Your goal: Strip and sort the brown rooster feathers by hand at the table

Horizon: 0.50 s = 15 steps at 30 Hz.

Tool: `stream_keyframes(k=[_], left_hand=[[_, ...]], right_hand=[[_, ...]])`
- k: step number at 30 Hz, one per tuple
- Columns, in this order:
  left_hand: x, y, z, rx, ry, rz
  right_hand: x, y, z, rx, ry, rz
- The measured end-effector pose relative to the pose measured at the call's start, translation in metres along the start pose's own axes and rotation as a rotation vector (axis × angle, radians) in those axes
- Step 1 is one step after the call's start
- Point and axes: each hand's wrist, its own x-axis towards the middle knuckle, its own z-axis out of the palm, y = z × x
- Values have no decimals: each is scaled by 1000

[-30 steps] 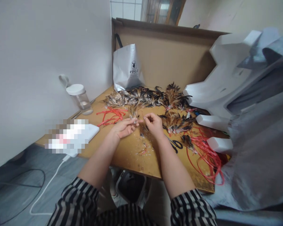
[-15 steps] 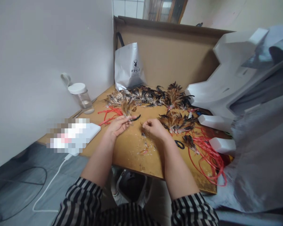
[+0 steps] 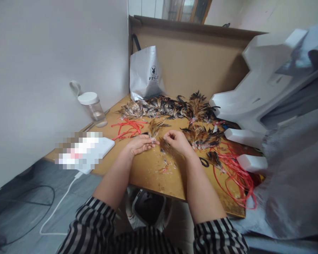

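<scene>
My left hand point(image 3: 142, 144) is closed in a pinch on a small feather bunch point(image 3: 155, 127), whose brown tips fan upward and to the right. Close by on the right, my right hand point(image 3: 177, 141) has its thumb and fingertips pressed together. A brownish tuft shows just under those fingertips, but I cannot tell whether they grip it. Below the hands, feather scraps point(image 3: 164, 166) and white bits lie on the wooden table point(image 3: 148, 176). Red plastic strips point(image 3: 128, 127) are spread out behind my left hand.
A long heap of feathers point(image 3: 159, 107) lines the back, near a silver bag point(image 3: 145, 74). More feather bunches point(image 3: 201, 135), black scissor handles point(image 3: 204, 162) and red strips point(image 3: 235, 169) lie right, by white foam point(image 3: 228, 106). A bottle point(image 3: 94, 109) and white power bank point(image 3: 106, 144) are left.
My left hand has shifted right, toward my right hand, and the feather bunch has turned with it. The dark curved tip that pointed right past the fingers no longer shows there.
</scene>
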Motion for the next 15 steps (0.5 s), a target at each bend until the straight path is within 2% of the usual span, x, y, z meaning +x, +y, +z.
stream_keyframes(k=[9,12,15], left_hand=[[3,-2,5,-46,90,5],[6,-4,7,22,164,54],[9,-7,9,145,235,96]], right_hand=[[1,2,3,-27,-30,19],[0,2,4,-76,-92,43],[0,0,5,-154,-101,-13]])
